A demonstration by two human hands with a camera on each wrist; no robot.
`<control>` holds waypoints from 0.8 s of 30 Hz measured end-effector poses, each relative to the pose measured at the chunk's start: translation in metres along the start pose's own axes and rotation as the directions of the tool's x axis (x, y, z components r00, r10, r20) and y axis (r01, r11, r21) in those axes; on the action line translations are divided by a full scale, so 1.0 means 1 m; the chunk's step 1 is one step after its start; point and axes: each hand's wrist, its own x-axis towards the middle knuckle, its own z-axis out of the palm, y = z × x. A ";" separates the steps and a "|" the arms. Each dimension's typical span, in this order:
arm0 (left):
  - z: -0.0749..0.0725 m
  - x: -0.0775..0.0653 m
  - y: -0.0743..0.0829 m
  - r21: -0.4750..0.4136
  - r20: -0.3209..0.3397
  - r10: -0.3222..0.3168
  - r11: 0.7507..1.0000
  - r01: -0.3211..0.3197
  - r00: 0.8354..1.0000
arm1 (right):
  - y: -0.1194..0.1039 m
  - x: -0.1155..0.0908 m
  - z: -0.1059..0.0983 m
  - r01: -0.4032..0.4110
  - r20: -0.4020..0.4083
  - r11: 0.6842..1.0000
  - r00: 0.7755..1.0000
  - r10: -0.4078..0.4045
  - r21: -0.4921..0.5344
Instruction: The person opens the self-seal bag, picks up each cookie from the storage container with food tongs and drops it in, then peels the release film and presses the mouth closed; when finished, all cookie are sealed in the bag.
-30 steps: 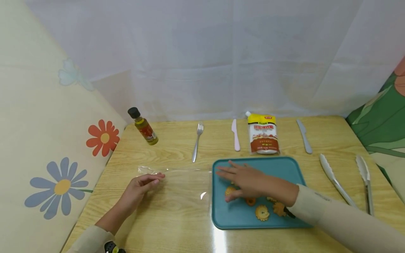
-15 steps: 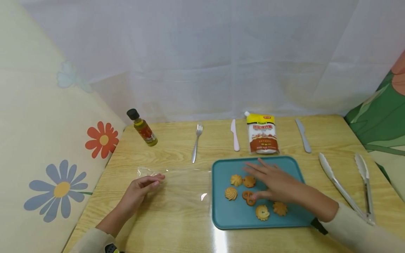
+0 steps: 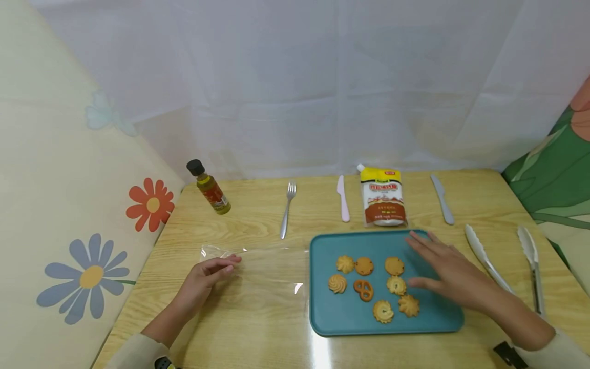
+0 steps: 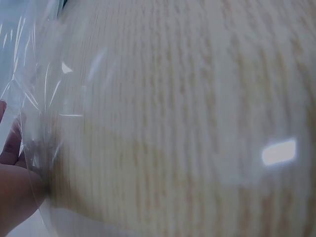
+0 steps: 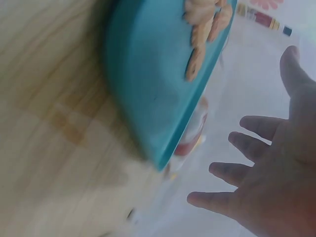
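while the left hand [image 3: 203,279] pinches clear plastic film [image 3: 272,269] extending rightward from its fingertips, the right hand [image 3: 449,274] is spread, fingers straight, over the right side of the blue tray [image 3: 343,321]; to the left of that hand, seven biscuits [image 3: 383,311] and a pretzel [image 3: 365,291] lie on the tray.

My right hand [image 3: 454,274] has drawn back from over the middle of the tray [image 3: 343,323] to its three o'clock edge, and my sleeve [image 3: 560,353] has moved off toward four o'clock. Half a second ago my hand hid a round cookie [image 3: 394,266] and, at its six o'clock, a scalloped cookie [image 3: 396,285]; both now show.
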 end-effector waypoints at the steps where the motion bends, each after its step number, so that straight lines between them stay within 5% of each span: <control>1: 0.000 0.000 0.000 0.000 0.000 0.005 1.000 -0.005 1.000 | 0.004 -0.003 -0.001 -0.005 -0.010 1.000 1.000 0.005 -0.004; 11: 0.001 0.000 0.000 0.010 -0.001 0.012 1.000 -0.012 1.000 | 0.041 -0.034 -0.008 -0.103 -0.090 0.994 0.990 0.105 0.026; 24: 0.001 -0.001 0.000 -0.004 -0.002 0.004 1.000 -0.004 1.000 | 0.080 -0.068 -0.013 -0.306 -0.083 0.942 0.944 0.319 0.139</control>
